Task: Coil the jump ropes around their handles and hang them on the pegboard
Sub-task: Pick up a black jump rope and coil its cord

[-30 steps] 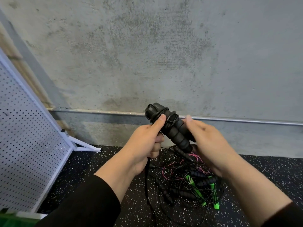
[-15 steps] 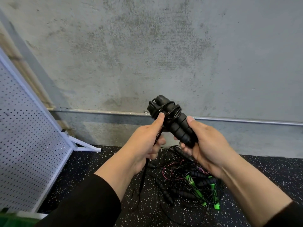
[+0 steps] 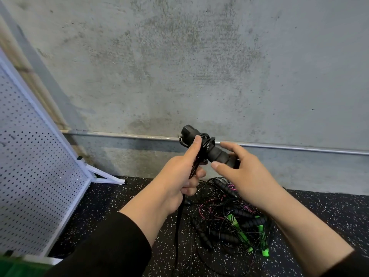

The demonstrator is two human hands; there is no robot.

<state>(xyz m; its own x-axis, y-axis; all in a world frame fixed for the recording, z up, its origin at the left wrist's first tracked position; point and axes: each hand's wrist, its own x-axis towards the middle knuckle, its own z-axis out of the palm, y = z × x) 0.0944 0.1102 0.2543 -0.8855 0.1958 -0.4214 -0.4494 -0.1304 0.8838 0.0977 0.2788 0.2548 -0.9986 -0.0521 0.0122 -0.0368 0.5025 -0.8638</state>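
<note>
Your right hand (image 3: pixel 244 172) has let go and spread, so grip the light foam handles (image 3: pixel 211 150), left hand (image 3: pixel 179 176) pinching the springy cord (image 3: pixel 194 166).

You have no writing, label, brand, number or sign to read anywhere here: none on the black handles (image 3: pixel 211 151) between your hands, none on the pegboard (image 3: pixel 36 176) to the left of your left hand (image 3: pixel 179 172), none on the wall (image 3: pixel 179 66) beyond.

Left hand (image 3: pixel 179 176) curled in a tight grip, thumb up; right hand (image 3: pixel 245 172) fingers loosely spread.
</note>
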